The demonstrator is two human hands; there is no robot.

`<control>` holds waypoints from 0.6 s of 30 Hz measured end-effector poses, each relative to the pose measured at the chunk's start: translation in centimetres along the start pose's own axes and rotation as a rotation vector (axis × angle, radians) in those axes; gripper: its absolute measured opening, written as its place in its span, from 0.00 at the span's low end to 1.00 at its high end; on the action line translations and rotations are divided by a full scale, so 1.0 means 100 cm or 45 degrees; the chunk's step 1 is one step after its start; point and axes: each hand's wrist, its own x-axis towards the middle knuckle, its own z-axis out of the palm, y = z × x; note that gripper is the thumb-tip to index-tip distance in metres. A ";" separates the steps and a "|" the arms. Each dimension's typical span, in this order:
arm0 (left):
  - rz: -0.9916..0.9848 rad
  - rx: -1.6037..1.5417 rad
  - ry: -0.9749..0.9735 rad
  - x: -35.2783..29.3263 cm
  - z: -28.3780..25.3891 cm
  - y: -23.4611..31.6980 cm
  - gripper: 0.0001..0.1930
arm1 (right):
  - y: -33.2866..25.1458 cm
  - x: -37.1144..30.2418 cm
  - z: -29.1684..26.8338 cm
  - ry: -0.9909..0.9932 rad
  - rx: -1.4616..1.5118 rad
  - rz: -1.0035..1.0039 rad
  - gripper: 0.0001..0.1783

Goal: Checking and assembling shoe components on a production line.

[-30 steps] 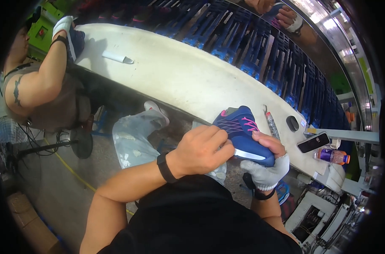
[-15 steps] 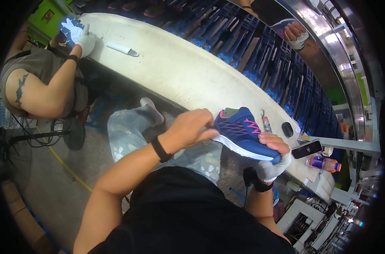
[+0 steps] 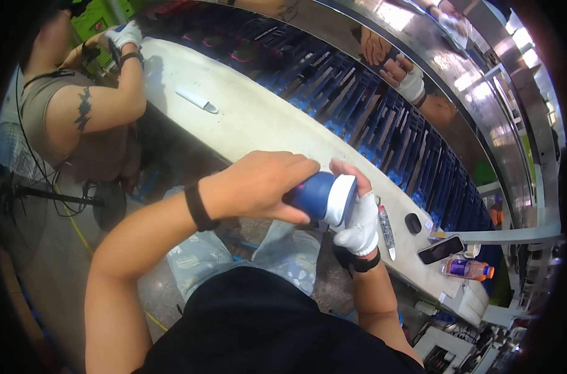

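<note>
A dark blue sneaker (image 3: pixel 310 196) with a white sole is held in front of me above the near edge of the work surface, turned so that one end faces right. My left hand (image 3: pixel 258 184), bare with a black wristband, wraps over the sneaker's upper from the left. The white sole end rests against my right hand (image 3: pixel 362 221), which wears a white glove with bare fingertips and curls around that end. Most of the upper is hidden by my left hand; a bit of pink shows under its fingers.
A long off-white work surface (image 3: pixel 271 121) borders a blue slatted conveyor (image 3: pixel 358 131). On it lie a white tapered tool (image 3: pixel 196 100), a slim pen-like tool (image 3: pixel 386 232), a black oval case (image 3: pixel 412 222), a phone (image 3: pixel 441 249) and a bottle (image 3: pixel 467 268). At left, a co-worker's gloved hand (image 3: pixel 126 36) is raised.
The sneaker has turned from side-on to nearly end-on and shifted left. My left hand has moved from its rear onto the upper. The co-worker's hands have risen.
</note>
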 end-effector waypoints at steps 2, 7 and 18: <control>-0.061 -0.051 -0.047 0.012 -0.003 0.001 0.37 | -0.019 0.028 0.014 -0.015 -0.127 -0.113 0.80; -0.207 -0.112 -0.113 0.024 -0.005 -0.006 0.39 | -0.003 0.041 0.033 0.265 0.185 -0.130 0.39; -0.386 -0.137 -0.121 0.039 -0.006 -0.028 0.41 | 0.019 0.056 0.025 0.373 0.467 -0.228 0.41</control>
